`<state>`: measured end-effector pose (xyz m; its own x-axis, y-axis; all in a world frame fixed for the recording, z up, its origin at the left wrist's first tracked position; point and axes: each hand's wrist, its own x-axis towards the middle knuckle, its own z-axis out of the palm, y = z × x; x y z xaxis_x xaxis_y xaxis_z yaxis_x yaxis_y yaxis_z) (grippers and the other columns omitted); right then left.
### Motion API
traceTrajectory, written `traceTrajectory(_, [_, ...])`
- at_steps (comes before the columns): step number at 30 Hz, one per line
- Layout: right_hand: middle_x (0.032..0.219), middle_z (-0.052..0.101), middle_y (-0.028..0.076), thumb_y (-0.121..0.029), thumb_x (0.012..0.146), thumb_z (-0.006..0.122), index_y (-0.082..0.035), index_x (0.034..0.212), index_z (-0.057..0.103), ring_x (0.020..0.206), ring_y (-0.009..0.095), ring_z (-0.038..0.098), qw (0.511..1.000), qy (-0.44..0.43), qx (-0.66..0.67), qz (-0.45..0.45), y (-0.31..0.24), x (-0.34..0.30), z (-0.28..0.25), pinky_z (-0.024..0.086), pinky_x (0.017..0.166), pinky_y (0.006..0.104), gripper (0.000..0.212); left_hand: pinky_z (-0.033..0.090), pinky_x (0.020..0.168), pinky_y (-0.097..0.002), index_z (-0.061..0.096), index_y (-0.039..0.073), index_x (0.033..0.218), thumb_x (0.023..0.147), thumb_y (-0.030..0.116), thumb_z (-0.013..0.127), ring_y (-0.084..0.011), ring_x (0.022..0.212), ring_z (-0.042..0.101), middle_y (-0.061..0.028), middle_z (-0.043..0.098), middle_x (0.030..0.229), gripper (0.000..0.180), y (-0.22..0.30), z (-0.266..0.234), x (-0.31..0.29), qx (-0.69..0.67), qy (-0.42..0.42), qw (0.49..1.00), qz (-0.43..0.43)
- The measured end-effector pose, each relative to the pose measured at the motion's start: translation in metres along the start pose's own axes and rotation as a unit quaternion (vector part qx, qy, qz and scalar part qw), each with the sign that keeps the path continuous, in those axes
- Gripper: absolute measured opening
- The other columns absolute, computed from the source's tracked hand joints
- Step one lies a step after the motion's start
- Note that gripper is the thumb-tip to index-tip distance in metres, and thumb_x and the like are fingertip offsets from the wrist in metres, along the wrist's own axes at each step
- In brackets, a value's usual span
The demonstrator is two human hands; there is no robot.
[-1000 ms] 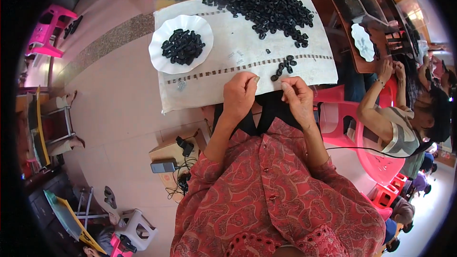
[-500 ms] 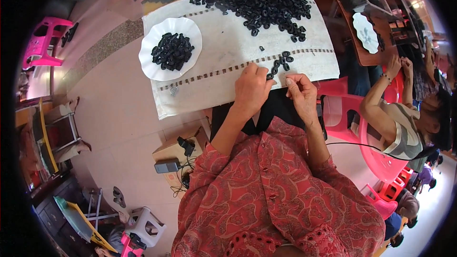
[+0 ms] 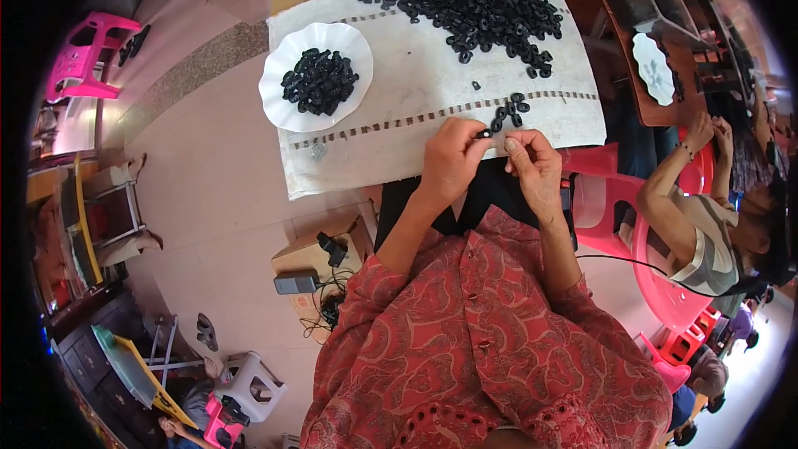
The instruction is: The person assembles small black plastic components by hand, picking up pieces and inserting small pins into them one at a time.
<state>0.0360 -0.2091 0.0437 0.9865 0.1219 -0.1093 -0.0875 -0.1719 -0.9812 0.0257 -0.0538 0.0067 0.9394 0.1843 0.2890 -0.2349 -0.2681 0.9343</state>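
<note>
My left hand [image 3: 451, 156] pinches a small black ring-like piece [image 3: 485, 134] between thumb and forefinger, over the near edge of a white cloth [image 3: 416, 150]. Close beside it, the thumb and forefinger of my right hand [image 3: 536, 168] are pressed together; whatever they hold is too small to make out. Just beyond my hands lies a small group of black oval rings [image 3: 517, 108]. A large heap of similar black pieces [image 3: 465, 4] covers the far part of the cloth. To the left, a white wavy-rimmed plate [image 3: 275, 100] carries a mound of small black pieces [image 3: 320, 81].
A person [image 3: 694, 216] sits at the right, hands raised, near a brown table [image 3: 665, 115] with a white plate [image 3: 652, 71]. Pink stools [image 3: 87, 58] stand at left and right. A cardboard box [image 3: 309, 259] with cables is on the floor beside me.
The black piece in my left hand is now raised and turned, its end showing between the fingertips. My right hand stays close by, still pinched. The whole view has shifted slightly.
</note>
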Motion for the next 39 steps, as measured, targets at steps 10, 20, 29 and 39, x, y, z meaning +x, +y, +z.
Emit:
traceTrajectory(10, [0.072,0.058,-0.002,-0.011,0.092,0.058,-0.002,0.097,0.06,0.059,0.003,0.05,0.998,-0.034,0.059,-0.002,-0.031,-0.001,0.02,0.038,0.052,0.0176,0.01,0.057,0.069,-0.027,0.058,-0.003,0.106,0.087,0.0,0.06,-0.0131,0.08,0.064,-0.0088,0.065,0.093,0.019,0.004,-0.02,-0.002,-0.433,-0.05,0.884,-0.17])
traceTrajectory(20, [0.074,0.059,0.0,-0.009,0.092,0.058,-0.001,0.095,0.059,0.058,0.005,0.051,0.998,-0.049,0.004,-0.038,-0.035,-0.001,0.025,0.041,0.053,0.0185,0.009,0.054,0.069,-0.0228,0.058,-0.003,0.102,0.087,-0.002,0.059,-0.0092,0.079,0.062,-0.0072,0.065,0.09,0.015,0.015,-0.022,-0.002,-0.408,-0.029,0.899,-0.158])
traceTrajectory(29, [0.07,0.057,0.003,-0.007,0.089,0.061,0.0,0.088,0.06,0.057,0.007,0.052,0.978,-0.063,-0.165,-0.109,-0.044,-0.005,0.023,0.042,0.051,0.0217,0.007,0.051,0.067,-0.0212,0.059,-0.003,0.1,0.083,-0.005,0.06,-0.0086,0.077,0.062,-0.0054,0.065,0.087,0.017,0.002,-0.03,-0.013,-0.336,-0.056,0.931,-0.132])
traceTrajectory(39, [0.073,0.061,0.002,-0.004,0.088,0.061,0.0,0.087,0.059,0.057,0.006,0.053,0.992,-0.097,-0.079,-0.037,-0.042,-0.002,0.025,0.044,0.051,0.0205,0.004,0.053,0.067,-0.0221,0.06,-0.003,0.103,0.088,-0.001,0.057,-0.0093,0.075,0.063,-0.0064,0.066,0.087,0.015,0.0,-0.038,-0.011,-0.413,-0.079,0.89,-0.175])
